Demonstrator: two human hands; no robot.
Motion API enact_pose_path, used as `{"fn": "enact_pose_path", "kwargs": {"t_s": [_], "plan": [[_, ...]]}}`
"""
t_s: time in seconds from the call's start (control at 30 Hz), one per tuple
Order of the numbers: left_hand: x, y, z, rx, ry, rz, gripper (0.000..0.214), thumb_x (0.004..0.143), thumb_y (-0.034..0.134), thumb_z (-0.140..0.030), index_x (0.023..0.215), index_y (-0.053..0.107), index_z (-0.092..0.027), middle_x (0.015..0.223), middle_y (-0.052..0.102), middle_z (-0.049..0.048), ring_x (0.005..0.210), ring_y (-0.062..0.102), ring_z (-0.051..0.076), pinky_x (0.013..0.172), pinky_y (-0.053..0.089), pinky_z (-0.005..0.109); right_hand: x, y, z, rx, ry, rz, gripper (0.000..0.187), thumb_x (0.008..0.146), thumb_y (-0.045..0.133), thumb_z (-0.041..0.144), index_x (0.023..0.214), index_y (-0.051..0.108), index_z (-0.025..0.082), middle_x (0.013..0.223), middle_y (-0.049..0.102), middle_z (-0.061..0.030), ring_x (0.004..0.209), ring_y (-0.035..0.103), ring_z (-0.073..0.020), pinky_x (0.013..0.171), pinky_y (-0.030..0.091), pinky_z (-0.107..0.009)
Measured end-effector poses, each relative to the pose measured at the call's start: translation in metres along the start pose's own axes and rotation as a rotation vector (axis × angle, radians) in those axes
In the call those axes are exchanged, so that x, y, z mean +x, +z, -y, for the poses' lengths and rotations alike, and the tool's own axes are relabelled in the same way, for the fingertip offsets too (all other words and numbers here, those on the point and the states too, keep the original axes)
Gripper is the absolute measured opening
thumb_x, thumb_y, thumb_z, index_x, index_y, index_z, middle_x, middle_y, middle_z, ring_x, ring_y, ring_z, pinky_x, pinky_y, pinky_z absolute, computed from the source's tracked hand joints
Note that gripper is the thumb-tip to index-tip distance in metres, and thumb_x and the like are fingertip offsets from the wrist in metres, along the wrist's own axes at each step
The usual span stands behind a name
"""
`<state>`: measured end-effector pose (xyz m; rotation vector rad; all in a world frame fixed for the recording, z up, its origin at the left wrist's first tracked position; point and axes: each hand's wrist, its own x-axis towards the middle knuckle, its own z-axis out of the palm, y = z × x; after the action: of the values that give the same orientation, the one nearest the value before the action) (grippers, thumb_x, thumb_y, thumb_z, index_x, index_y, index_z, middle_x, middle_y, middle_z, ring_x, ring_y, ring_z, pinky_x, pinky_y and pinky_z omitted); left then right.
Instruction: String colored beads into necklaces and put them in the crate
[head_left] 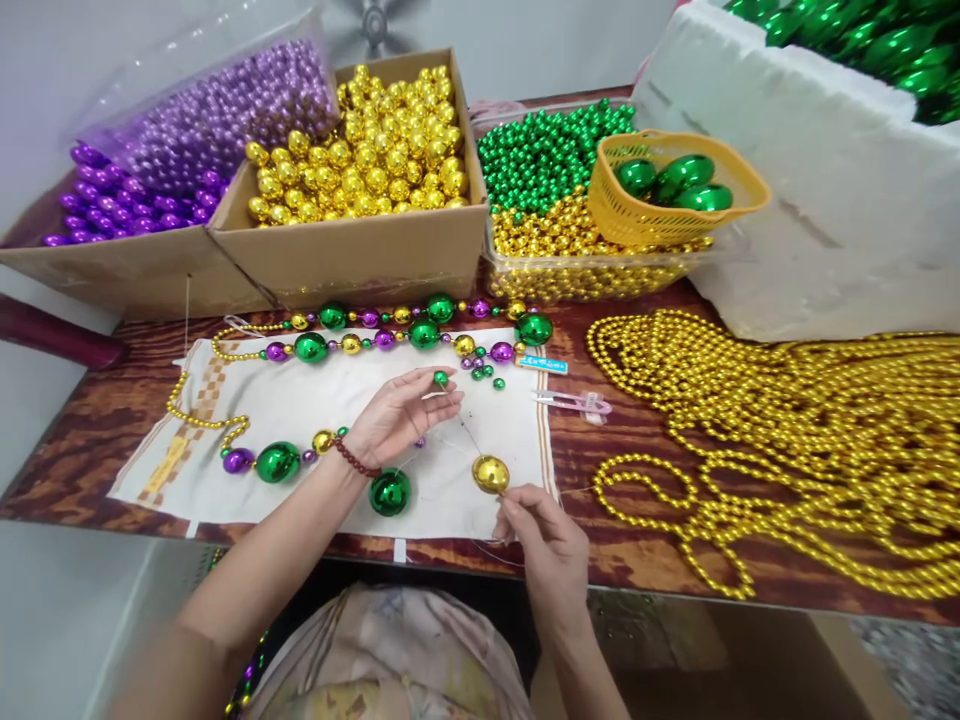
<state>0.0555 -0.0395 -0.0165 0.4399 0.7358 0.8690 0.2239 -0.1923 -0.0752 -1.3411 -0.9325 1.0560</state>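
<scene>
Left hand (401,412): fingers pinching green bead (440,379).
Right hand (553,548): fingertips closed at gold bead (490,474).
Thread (469,432): stringing, I judge; next wants tension.

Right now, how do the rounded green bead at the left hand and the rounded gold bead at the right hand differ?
The green bead is much smaller than the gold bead. The green bead sits higher in view, the gold bead lower. Both are shiny.
</scene>
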Motion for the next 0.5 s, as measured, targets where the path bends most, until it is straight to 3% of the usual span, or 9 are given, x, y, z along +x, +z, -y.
{"fn": "enact_pose_path", "kwargs": {"t_s": [0.27,0.5], "plan": [[-0.004,-0.007,-0.002,-0.079,-0.005,0.006,0.020,0.096,0.056,-0.018,0.104,0.072,-0.007,0.086,0.072,0.0097,0.086,0.074,0.018,0.085,0.059,0.031,-0.002,0.005,0.003,-0.031,-0.006,-0.011,0.021,0.094,0.062,0.031,0.077,0.064,0.019,0.058,0.058,0.0029,0.054,0.054,-0.0094,0.055,0.044,-0.019],[-0.004,-0.012,-0.003,-0.070,0.024,0.048,0.009,0.093,0.062,-0.017,0.095,0.069,-0.013,0.087,0.070,0.0061,0.088,0.073,0.019,0.085,0.060,0.034,-0.004,0.004,0.006,-0.048,0.007,-0.007,0.021,0.094,0.062,0.031,0.077,0.064,0.019,0.058,0.057,0.0034,0.054,0.053,-0.0091,0.053,0.043,-0.018]]}}
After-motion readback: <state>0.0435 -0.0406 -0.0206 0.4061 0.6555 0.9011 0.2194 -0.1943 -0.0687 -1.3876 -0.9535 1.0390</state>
